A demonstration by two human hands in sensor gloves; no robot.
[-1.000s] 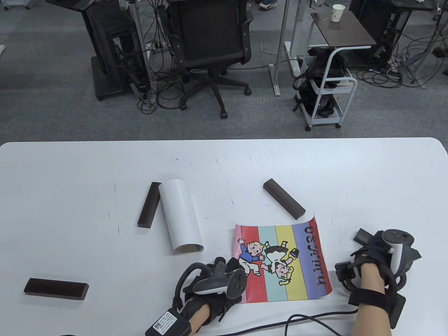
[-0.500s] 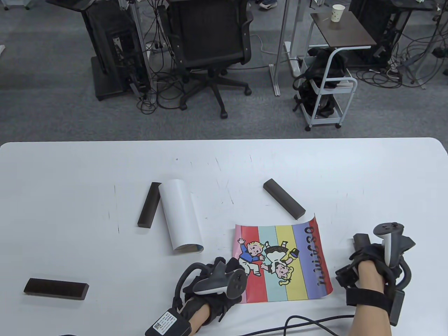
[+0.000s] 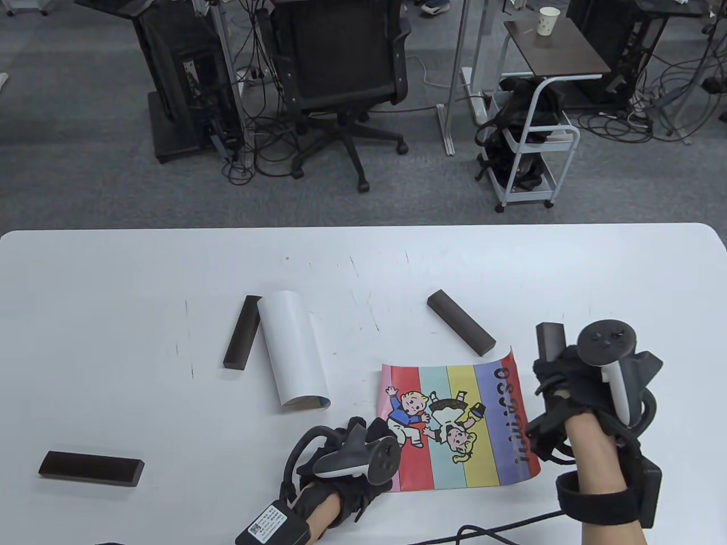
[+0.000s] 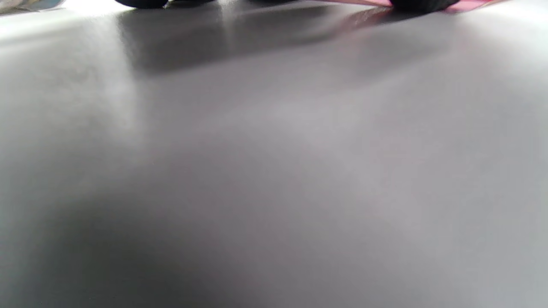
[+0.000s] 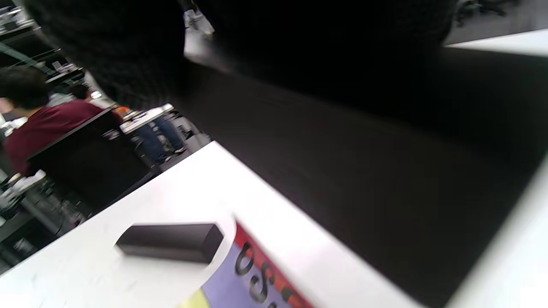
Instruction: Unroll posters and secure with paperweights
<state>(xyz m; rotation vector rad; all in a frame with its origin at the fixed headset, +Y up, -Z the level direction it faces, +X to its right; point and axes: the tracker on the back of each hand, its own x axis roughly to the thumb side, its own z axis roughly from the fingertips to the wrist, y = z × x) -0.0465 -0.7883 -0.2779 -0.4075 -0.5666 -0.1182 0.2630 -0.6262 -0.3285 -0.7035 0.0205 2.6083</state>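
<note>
Dark wood, the paperweight in the right hand hangs above the tabletop just right of the striped poster, the fingers gripping it, its long axis roughly parallel to the poster's curling right edge. That edge lies just left of the bar, so the right hand is the nearer. The left hand presses the poster's left edge, its fingers flat on the sheet.

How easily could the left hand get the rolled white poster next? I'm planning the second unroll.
Probably yes. The rolled white poster lies just beyond the left hand with bare table between them, but that hand rests on the colourful poster, which might curl if released.
</note>
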